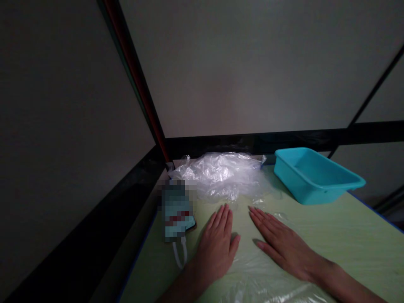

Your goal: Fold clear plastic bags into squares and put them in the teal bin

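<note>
A thin, clear plastic sheet (pixel 268 291) lies on the pale green table (pixel 362 240) between the two hands and nearer the body. The left hand (pixel 217 242) and right hand (pixel 279 240) are laid palm down, fingers stretched forward and thumbs turned inward, gripping nothing. The sheet looks glossy, wrinkled at the near side. Beyond sits a crumpled heap of clear plastic (pixel 221 170); rightward stands a turquoise basin (pixel 311 192).
</note>
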